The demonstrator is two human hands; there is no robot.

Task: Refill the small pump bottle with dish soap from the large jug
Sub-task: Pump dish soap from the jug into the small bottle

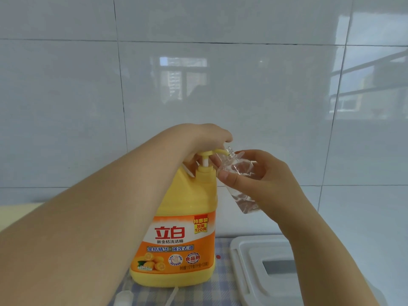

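A large yellow dish soap jug [176,239] with an orange label stands upright on a checked cloth [220,281]. My left hand [205,140] rests on top of the jug's yellow pump head [212,152], fingers curled over it. My right hand [260,180] holds a small clear bottle [240,184] tilted, with its open neck up against the pump's spout. The small bottle looks nearly empty. Its white pump top [123,298] with a thin tube lies on the cloth in front of the jug.
A white plastic lid or container [240,257] sits on the cloth at the right, under my right forearm. Glossy white wall tiles rise directly behind the jug. A pale yellow surface shows at the far left edge.
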